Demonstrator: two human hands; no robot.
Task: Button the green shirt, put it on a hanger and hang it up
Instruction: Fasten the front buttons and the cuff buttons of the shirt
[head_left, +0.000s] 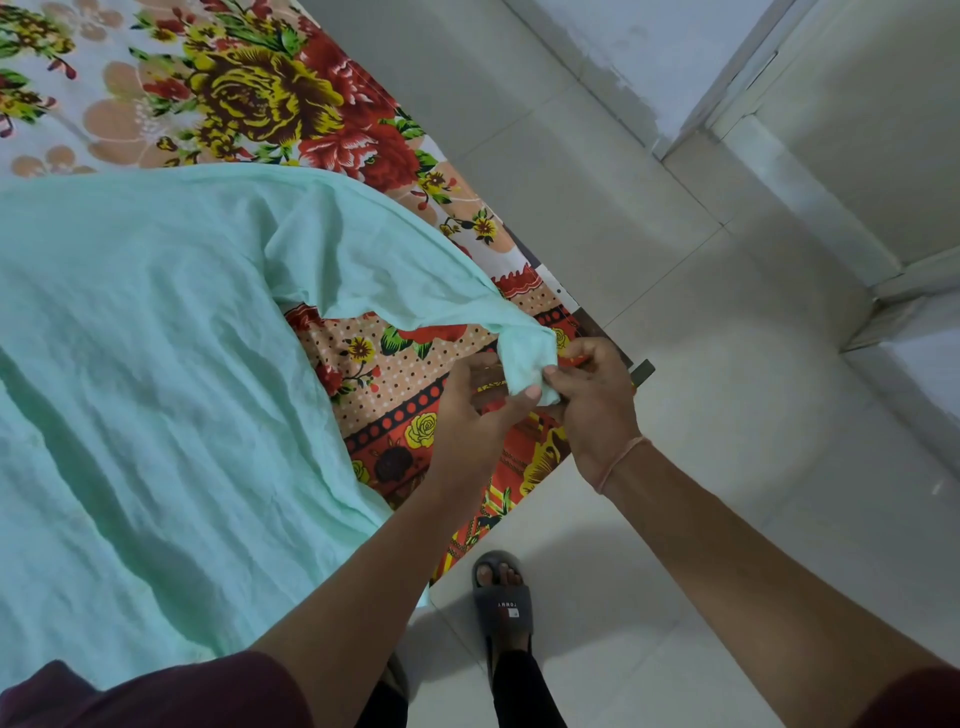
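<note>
Head: hands (467, 410) (592, 395) pinch shirt cuff (524, 364) at bed edge (545, 457).

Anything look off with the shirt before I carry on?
No damage shows. The green shirt lies creased on the bedsheet, and its sleeve is bunched at the bed's edge, pinched between the left hand and right hand. No hanger is in view.

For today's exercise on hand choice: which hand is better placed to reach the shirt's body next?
Probably the left hand. Both pinch the sleeve cuff, but it sits nearer the spread body of the green shirt; the right hand is out by the edge of the bed.
</note>
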